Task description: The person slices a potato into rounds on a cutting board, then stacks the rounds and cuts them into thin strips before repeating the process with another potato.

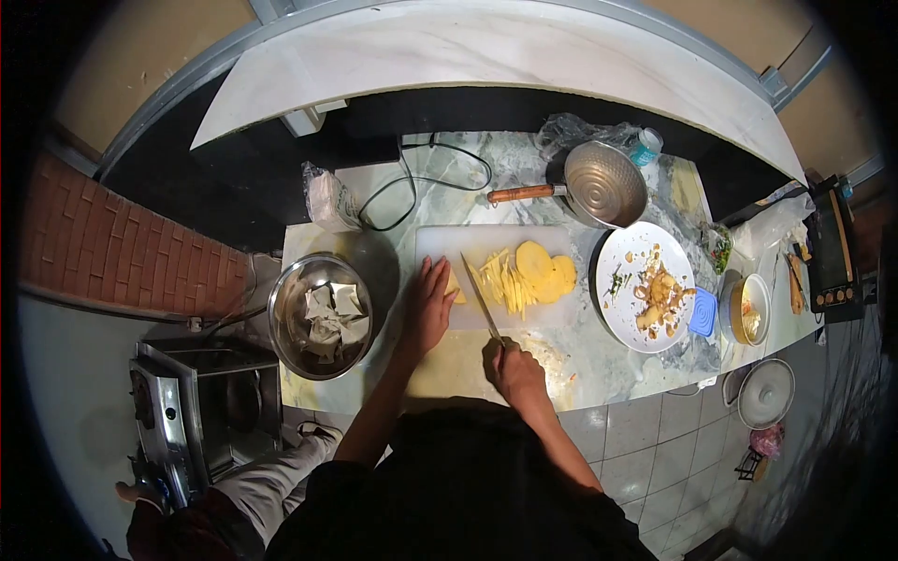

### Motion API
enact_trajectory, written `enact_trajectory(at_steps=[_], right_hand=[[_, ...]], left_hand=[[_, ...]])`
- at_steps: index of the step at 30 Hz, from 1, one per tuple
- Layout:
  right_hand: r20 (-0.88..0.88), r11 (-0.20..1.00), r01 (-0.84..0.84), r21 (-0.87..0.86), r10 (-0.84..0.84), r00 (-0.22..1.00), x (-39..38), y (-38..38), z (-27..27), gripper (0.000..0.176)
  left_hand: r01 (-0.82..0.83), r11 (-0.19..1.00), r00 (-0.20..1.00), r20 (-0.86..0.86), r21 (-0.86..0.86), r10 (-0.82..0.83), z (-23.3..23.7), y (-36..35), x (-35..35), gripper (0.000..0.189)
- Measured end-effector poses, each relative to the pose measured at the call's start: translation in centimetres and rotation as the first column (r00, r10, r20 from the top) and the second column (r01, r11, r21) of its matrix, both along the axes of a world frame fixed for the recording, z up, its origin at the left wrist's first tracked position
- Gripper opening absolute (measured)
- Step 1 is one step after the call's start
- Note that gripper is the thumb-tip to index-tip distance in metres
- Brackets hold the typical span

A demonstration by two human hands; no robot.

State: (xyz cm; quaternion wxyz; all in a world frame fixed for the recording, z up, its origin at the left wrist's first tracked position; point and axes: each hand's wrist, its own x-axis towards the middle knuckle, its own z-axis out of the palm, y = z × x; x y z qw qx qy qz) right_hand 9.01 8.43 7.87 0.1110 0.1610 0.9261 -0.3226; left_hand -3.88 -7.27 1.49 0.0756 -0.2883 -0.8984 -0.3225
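My right hand (516,372) is wrapped around the handle of a kitchen knife (480,296), its blade slanting up and left over a white cutting board (440,241). At the board's left side my left hand (430,304) presses its fingertips on a yellow potato piece (455,287), mostly covered by the hand. Just right of the blade lies a pile of thin potato strips (506,283). Beyond them rest round potato slices (535,262), overlapping one another.
A steel bowl (273,318) with pale folded pieces stands left. On the right are a white plate (613,309) of peelings, a saucepan (605,187), a blue card-like item (702,311) and a small bowl (760,309). A cable (412,182) lies behind. Another person's leg (267,481) shows lower left, near a stove (159,411).
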Motion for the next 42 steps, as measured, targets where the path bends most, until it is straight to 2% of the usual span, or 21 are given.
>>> enact_trajectory(at_steps=[5,8,10,13,17,19,23,25,26,28,35,40,42], right_hand=[[0.024,0.998,-0.052,0.039,0.051,0.998,0.2,0.7,0.7,0.026],[0.002,0.998,-0.058,0.004,0.058,0.998,-0.1,0.2,0.4,0.026],[-0.172,0.999,-0.050,0.009,0.050,0.984,-0.4,-0.3,-0.6,0.028],[-0.179,0.998,-0.067,0.012,0.068,0.982,-1.5,-1.0,-0.3,0.030],[-0.166,0.995,-0.101,0.001,0.100,0.981,-3.2,-1.5,0.1,0.033],[-0.097,0.989,-0.135,0.055,0.140,0.985,-3.8,-1.7,-0.5,0.034],[-0.111,0.980,-0.176,0.095,0.186,0.976,-4.1,-1.8,-0.5,0.032],[-0.100,0.958,-0.206,0.200,0.230,0.968,-4.1,-2.0,-0.1,0.028],[-0.098,0.959,-0.203,0.199,0.226,0.969,-4.2,-2.3,0.1,0.028],[0.000,0.960,-0.183,0.211,0.188,0.982,-4.6,-2.9,0.5,0.024],[-0.019,0.949,-0.207,0.236,0.218,0.976,-4.6,-3.3,0.6,0.019],[-0.014,0.909,-0.281,0.308,0.300,0.954,-4.6,-3.3,0.7,0.020],[0.013,0.918,-0.278,0.282,0.286,0.958,-4.6,-3.4,0.5,0.021]], left_hand=[[-0.005,1.000,0.999,0.040,0.026,0.004,0.2,0.1,0.0,0.054],[-0.029,0.997,0.997,0.071,0.074,0.024,-0.2,-0.1,0.0,0.055],[-0.031,0.996,0.996,0.080,0.083,0.025,-0.2,0.0,-0.1,0.055],[-0.017,0.999,0.999,0.051,0.043,0.014,0.2,-0.1,0.0,0.053],[-0.018,0.999,0.999,0.052,0.046,0.015,0.8,0.1,0.3,0.050],[-0.013,0.999,0.998,0.061,0.034,0.011,0.9,0.1,0.3,0.048],[-0.017,1.000,0.999,0.050,0.017,0.016,0.4,0.1,0.2,0.048],[-0.016,0.999,0.999,0.045,0.043,0.015,0.3,0.1,0.2,0.048],[-0.013,0.999,0.999,0.048,0.042,0.011,0.3,0.1,0.2,0.048],[-0.023,0.999,0.999,0.023,0.027,0.023,0.4,0.2,0.2,0.048],[-0.024,0.999,0.999,0.031,0.027,0.023,0.8,0.3,0.2,0.047],[-0.023,0.999,1.000,0.000,0.023,0.023,0.5,0.1,0.1,0.047],[-0.022,1.000,1.000,0.014,0.017,0.022,0.7,0.1,0.2,0.047]])
